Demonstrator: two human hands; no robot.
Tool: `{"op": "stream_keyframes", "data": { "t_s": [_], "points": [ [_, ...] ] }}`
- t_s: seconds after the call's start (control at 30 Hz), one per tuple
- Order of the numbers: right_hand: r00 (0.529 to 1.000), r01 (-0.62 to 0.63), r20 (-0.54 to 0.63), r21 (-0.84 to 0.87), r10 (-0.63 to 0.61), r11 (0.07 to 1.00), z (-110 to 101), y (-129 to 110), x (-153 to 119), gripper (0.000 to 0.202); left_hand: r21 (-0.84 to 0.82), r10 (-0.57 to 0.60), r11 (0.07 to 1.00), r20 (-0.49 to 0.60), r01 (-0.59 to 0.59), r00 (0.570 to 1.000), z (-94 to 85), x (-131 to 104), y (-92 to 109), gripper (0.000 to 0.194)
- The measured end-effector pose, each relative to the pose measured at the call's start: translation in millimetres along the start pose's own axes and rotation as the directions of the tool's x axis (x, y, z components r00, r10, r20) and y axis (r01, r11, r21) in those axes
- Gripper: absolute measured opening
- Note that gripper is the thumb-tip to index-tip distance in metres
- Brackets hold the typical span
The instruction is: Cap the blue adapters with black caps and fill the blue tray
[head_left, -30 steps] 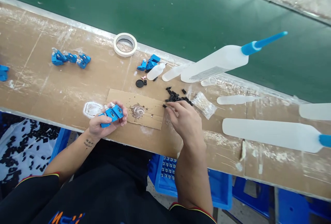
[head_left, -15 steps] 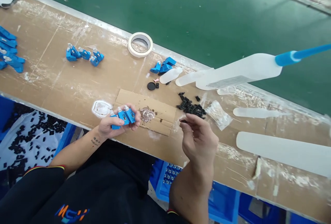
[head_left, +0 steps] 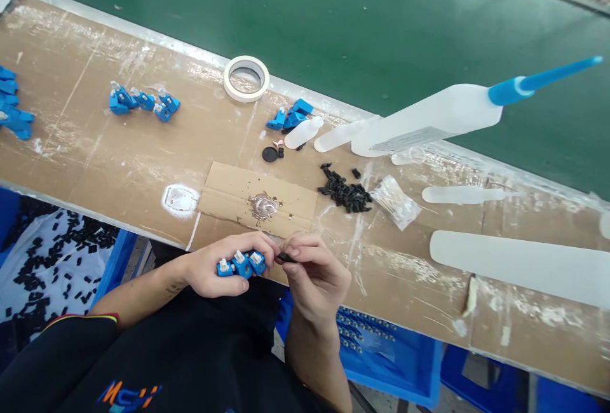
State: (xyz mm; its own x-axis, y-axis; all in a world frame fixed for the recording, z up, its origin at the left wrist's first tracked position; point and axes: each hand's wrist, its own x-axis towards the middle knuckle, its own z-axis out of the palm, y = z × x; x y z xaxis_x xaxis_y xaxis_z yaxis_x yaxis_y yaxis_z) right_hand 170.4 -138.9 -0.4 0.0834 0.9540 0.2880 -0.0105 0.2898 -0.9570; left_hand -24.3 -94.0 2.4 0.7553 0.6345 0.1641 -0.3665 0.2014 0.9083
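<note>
My left hand point(head_left: 223, 267) is closed around a row of three blue plastic blocks point(head_left: 242, 265), each with a white piece on top. Between the thumb and fingers of my right hand point(head_left: 314, 273) is a small black plastic part point(head_left: 286, 257). The fingertips of both hands meet at this part, near the front edge of the bench. Just beyond them lies a piece of cardboard point(head_left: 229, 181) with a shiny clear puddle point(head_left: 264, 206) on it. A pile of small black parts point(head_left: 345, 190) lies to the right of the cardboard.
More blue blocks lie in groups, one point(head_left: 143, 101) at left and one point(head_left: 293, 114) at the back. Nearby are a tape roll point(head_left: 229, 86), a white bottle with a blue nozzle point(head_left: 429, 121), and a bag of cotton swabs point(head_left: 395, 202). Blue bins point(head_left: 395, 368) stand below the bench.
My right hand has moved left and down from beside the black pile to my left hand, carrying the black part. My left hand has lowered and turned the blue blocks.
</note>
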Motion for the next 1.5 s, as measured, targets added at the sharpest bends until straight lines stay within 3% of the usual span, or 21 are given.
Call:
{"op": "stream_keyframes", "data": {
  "t_s": [0.1,0.37,0.6,0.83,1.1,1.23,1.37,1.5],
  "points": [
    [1.000,-0.004,-0.023,0.000,0.004,1.000,1,2,-2,0.026,0.153,0.023,0.988,0.008,-0.024,1.000,-0.9,2,6,0.037],
    [0.988,0.147,0.069,-0.206,-0.135,0.968,-6,-1,-4,0.041,0.392,0.104,0.913,0.041,-0.111,0.994,1.4,6,17,0.042],
    [0.978,0.190,0.141,-0.294,-0.154,0.937,-10,-4,-1,0.040,0.473,0.064,0.877,0.062,-0.085,0.996,0.0,4,22,0.043],
    [0.992,0.103,0.095,-0.299,-0.077,0.949,-7,-3,-2,0.030,0.508,0.009,0.861,0.059,-0.038,0.998,-3.4,3,24,0.043],
    [0.986,-0.115,0.083,-0.268,0.141,0.957,-6,-4,-5,0.012,0.623,-0.024,0.782,0.068,-0.024,0.997,-2.9,1,26,0.045],
    [0.962,-0.236,0.090,-0.194,0.257,0.952,-7,-3,-6,0.005,0.639,-0.041,0.769,0.046,0.002,0.998,-3.9,-1,25,0.046],
    [0.907,-0.410,0.077,-0.055,0.414,0.910,-7,-3,-4,0.016,0.632,-0.024,0.775,0.025,0.003,0.999,-3.9,0,25,0.048],
    [0.886,-0.458,0.101,0.040,0.452,0.888,-7,-3,-1,0.019,0.617,-0.033,0.787,0.045,-0.002,0.998,-4.5,0,27,0.049]
  ]
}}
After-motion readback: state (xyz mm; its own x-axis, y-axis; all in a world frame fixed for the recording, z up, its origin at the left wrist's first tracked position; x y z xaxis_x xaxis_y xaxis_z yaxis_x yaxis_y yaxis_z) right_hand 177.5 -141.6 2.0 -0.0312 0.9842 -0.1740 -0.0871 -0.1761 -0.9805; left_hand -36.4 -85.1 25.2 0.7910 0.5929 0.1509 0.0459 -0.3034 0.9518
